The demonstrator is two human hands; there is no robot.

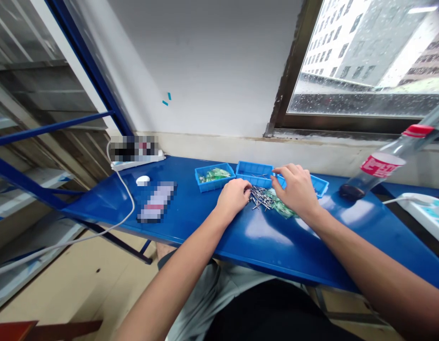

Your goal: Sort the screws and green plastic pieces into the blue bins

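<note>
A pile of thin metal pins [261, 198], possibly nails or rivets, lies loose on the blue table. My left hand [234, 193] rests at the pile's left side with its fingers curled closed; whatever is between them is hidden. Above the small green plastic bags [284, 207] to the right of the pins hovers my right hand [297, 185], thumb and forefinger apart, with nothing visible in it. Behind the pile stands a blue tray [254, 178] with a few pins in it. Another blue tray [321, 186] is partly covered by my right hand.
At the left, a blue bin [214, 188] holds green bags. A phone [156, 202], its picture blurred, and a white oval object [143, 180] lie farther left. A cola bottle [379, 166] leans at the right, near a white power strip [427, 213]. A white cable [129, 201] crosses the table's left end.
</note>
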